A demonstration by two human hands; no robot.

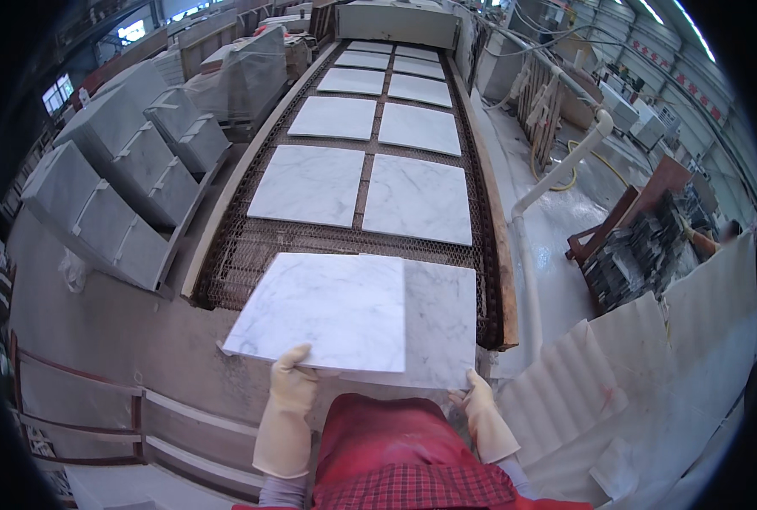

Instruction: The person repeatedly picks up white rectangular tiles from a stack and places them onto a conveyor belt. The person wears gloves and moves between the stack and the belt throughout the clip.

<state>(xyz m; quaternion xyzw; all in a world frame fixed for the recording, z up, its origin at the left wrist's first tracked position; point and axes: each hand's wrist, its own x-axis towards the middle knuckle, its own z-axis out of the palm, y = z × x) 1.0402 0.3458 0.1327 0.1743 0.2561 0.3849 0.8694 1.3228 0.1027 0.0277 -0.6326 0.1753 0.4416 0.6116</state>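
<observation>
By the brown mesh conveyor's [225, 270] near end, your cream-gloved left hand [293, 381] grips the flat white stone slab [323, 310], your cream-gloved right hand [482, 406] the flat grey-veined stone slab [443, 319] beneath; likely heavy, stiff, chip-prone, best held by opposite edges.

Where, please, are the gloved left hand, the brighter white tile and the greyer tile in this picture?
Gloved left hand [292, 391]: head view, on the middle of the hand.
Brighter white tile [323, 313]: head view, middle of its face.
Greyer tile [441, 323]: head view, on its uncovered right part.
</observation>
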